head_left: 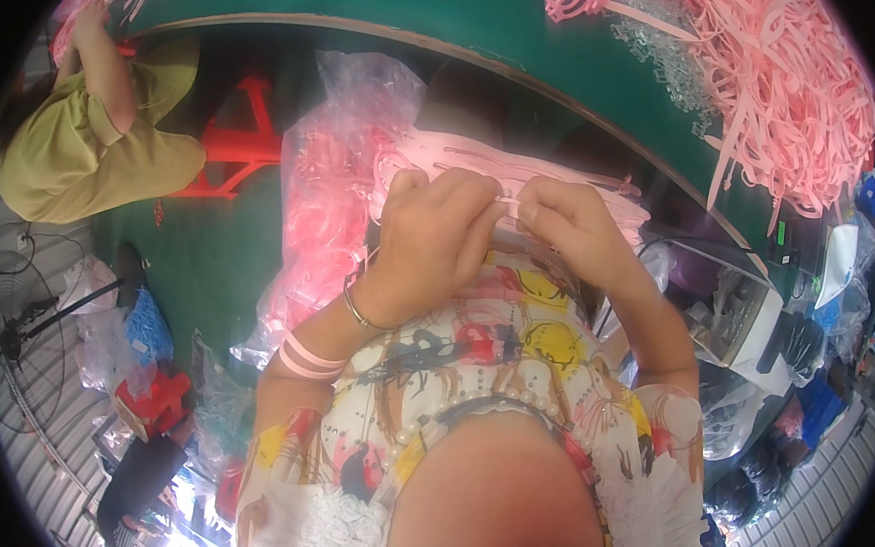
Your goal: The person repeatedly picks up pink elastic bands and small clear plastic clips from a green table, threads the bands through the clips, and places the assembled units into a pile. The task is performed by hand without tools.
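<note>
Close together over my lap, both hands are closed in a pinch. Between the fingertips of my left hand (432,224) and my right hand (577,227) runs a short bit of thin pale pink strap (508,200); its ends are hidden by the fingers. Just beyond the hands lies a thick bundle of flat pink straps (490,153) across my lap. To its left hangs a clear plastic bag (327,180) with pink material inside. Several pink straps (308,360) are looped around my left forearm, below a metal bangle.
A big tangled heap of pink straps (791,71) covers the right of the green table (472,11), beside small clear plastic pieces (659,47). At the far left a person in olive clothing (100,159) sits near a red stool (244,140). An open box (742,330) stands right of me.
</note>
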The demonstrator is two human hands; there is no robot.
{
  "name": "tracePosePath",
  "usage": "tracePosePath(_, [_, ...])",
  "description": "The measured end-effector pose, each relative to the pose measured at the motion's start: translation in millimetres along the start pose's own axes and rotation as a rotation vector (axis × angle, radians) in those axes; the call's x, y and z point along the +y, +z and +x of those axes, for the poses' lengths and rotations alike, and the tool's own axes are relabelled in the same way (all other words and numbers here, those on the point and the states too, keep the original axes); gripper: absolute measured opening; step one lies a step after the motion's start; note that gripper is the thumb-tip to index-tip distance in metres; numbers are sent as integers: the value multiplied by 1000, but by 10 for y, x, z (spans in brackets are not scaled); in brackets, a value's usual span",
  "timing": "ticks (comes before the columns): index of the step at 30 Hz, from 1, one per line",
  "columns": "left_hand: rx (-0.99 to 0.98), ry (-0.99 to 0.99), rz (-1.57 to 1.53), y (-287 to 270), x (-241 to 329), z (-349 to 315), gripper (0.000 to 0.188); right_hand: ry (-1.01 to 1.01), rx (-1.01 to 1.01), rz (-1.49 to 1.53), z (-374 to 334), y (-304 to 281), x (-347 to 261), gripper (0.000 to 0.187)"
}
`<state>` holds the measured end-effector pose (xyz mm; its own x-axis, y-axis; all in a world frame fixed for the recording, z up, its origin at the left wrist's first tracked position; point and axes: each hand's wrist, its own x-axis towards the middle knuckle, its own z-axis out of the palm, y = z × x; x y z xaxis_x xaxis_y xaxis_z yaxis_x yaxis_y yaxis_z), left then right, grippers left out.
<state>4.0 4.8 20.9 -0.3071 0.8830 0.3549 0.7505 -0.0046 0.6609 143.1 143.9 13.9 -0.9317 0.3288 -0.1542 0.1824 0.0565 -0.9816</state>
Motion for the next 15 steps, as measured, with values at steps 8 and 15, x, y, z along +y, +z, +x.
tracePosePath(8, [-129,71,-142,20,-112,-105,10,272,-232,382,168,-68,143,18])
tracePosePath(15, [-479,-683,-881,-147,-141,-20,18,216,-269,450,155,-72,135,15])
